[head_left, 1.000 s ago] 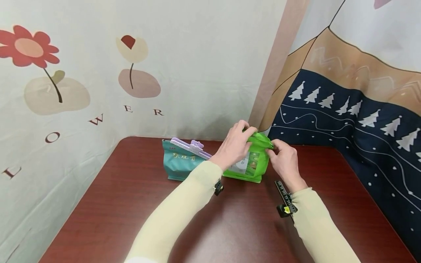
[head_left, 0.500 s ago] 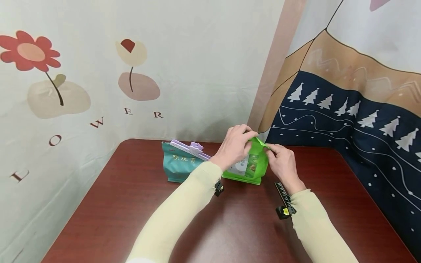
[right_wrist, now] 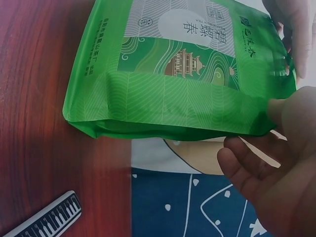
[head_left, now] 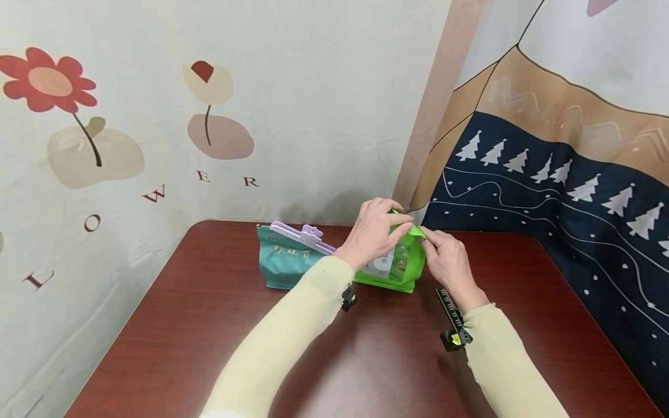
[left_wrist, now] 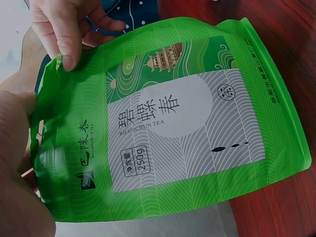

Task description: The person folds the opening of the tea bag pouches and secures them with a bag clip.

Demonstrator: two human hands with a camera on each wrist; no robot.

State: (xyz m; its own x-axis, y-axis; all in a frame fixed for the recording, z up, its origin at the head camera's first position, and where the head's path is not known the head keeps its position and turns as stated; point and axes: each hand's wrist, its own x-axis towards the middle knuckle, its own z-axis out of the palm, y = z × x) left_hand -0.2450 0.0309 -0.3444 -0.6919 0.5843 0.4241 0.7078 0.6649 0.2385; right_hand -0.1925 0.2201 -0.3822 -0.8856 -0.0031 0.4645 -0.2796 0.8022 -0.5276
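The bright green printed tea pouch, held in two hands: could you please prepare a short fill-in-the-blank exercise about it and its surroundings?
The left hand and right hand hold the bright green printed tea pouch near its ____, not its bottom.
The weight printed on its front is ____.
In the head view, the teal printed pouch, with a long lilac plastic clip, stands to the green one's ____.
Missing words: top; 250g; left.

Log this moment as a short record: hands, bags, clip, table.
left hand: holds green bag by its top edge
right hand: pinches that bag's top corner
green bag: stands on table; printed BILUOCHUN TEA, 250g
teal bag: upright, left of green bag
clip: purple, slanting across teal bag's top
table: reddish brown
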